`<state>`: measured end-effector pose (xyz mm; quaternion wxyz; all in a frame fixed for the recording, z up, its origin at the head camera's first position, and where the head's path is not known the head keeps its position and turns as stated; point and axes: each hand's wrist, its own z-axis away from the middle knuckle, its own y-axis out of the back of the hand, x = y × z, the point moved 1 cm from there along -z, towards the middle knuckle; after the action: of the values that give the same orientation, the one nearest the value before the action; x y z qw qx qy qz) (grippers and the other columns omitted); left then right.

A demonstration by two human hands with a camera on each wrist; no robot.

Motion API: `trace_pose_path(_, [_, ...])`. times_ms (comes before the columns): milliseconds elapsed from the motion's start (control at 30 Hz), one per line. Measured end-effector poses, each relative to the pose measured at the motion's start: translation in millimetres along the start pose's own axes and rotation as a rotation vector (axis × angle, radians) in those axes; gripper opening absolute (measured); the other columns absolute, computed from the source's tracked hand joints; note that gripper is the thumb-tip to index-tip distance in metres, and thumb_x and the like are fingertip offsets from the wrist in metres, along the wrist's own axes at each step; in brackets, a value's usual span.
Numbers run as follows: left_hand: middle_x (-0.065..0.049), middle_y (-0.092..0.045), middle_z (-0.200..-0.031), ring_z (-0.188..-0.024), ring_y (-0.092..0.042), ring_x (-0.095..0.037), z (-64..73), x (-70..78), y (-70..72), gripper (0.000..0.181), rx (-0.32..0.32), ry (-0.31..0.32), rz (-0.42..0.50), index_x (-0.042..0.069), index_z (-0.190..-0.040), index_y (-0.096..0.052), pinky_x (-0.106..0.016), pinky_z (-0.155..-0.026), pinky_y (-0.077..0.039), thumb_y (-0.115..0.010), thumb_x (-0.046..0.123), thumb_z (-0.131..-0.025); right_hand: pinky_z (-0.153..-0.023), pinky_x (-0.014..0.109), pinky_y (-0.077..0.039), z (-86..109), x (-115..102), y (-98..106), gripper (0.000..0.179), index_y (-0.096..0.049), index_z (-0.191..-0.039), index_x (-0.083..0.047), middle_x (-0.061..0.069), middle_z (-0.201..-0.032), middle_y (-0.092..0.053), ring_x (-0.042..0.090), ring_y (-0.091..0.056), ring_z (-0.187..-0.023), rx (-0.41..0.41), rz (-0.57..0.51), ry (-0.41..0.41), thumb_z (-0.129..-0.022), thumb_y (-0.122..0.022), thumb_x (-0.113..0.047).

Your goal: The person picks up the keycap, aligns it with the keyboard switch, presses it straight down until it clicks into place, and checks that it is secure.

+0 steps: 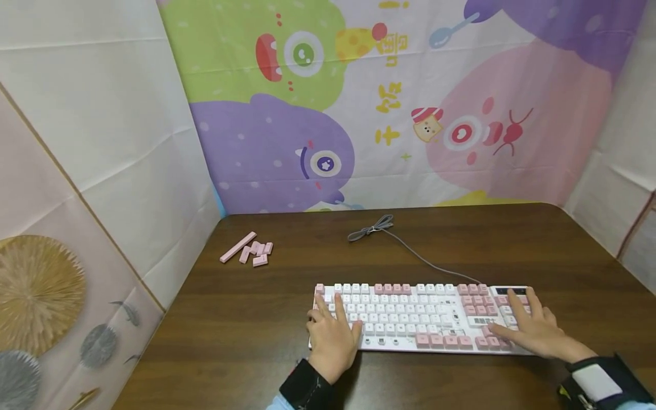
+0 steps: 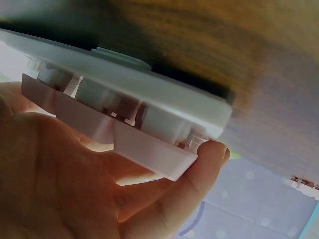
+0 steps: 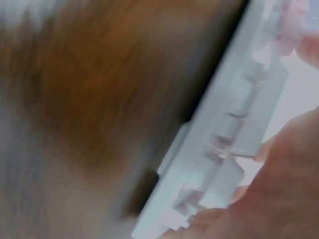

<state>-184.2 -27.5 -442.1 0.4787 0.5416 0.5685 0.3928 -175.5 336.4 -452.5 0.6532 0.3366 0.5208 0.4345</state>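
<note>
The brown table [image 1: 246, 341] was backed by a cartoon-printed cloth [image 1: 400, 182]. At the near right, the keyboard [image 1: 417, 319] was touched at its 2 ends by the left hand [image 1: 332, 339] and right hand [image 1: 540, 333], fingers extended, nothing gripped; loose pink keycaps [image 1: 260, 260] lay far left. If pressed unevenly, the keyboard might have been skewed.
</note>
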Motion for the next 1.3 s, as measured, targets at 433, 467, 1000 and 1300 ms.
trace_pose_path(433, [-0.032, -0.048, -0.131, -0.095, -0.058, -0.043, -6.7, -7.8, 2.2, 0.069, -0.021, -0.07, 0.059, 0.006, -0.132, -0.05, -0.042, -0.066, -0.047, -0.048, 0.057, -0.086, -0.08, 0.081, -0.021, 14.6, 0.8, -3.7, 0.114, 0.0, -0.144, 0.007, 0.042, -0.141, 0.018, 0.073, -0.008, -0.113, -0.004, 0.062, 0.034, -0.074, -0.063, -0.058])
trace_pose_path(467, [-0.032, -0.047, -0.132, -0.095, -0.058, -0.043, -7.4, -10.1, 2.9, 0.069, -0.034, -0.08, 0.09, 0.005, -0.132, -0.05, -0.043, -0.067, -0.047, -0.049, 0.056, -0.086, -0.08, 0.081, -0.021, 14.9, 0.6, -4.0, 0.114, 0.0, -0.144, 0.006, 0.042, -0.141, 0.019, 0.073, -0.008, -0.113, -0.006, 0.061, 0.034, -0.074, -0.063, -0.058])
trace_pose_path(1000, [-0.026, -0.04, -0.142, -0.116, -0.052, -0.047, -44.4, -110.2, 5.0, 0.051, -0.264, -0.198, 0.44, 0.015, -0.134, -0.05, -0.06, -0.079, -0.045, -0.054, 0.04, -0.089, -0.08, 0.08, -0.023, 16.4, 5.8, -14.4, 0.119, -0.003, -0.144, 0.004, 0.041, -0.142, 0.009, 0.073, -0.014, -0.113, 0.091, 0.136, 0.094, -0.066, -0.072, -0.055])
trace_pose_path(1300, [-0.033, -0.05, -0.112, -0.086, -0.06, -0.047, -74.3, -182.0, -12.5, 0.037, -0.051, 0.063, 0.325, 0.001, -0.11, -0.056, -0.057, -0.06, -0.047, -0.063, 0.026, -0.084, -0.077, 0.079, -0.029, 18.5, 6.7, -15.7, 0.125, 0.004, -0.146, -0.001, 0.041, -0.143, 0.007, 0.073, -0.018, -0.112, 0.109, 0.15, 0.107, -0.064, -0.072, -0.057])
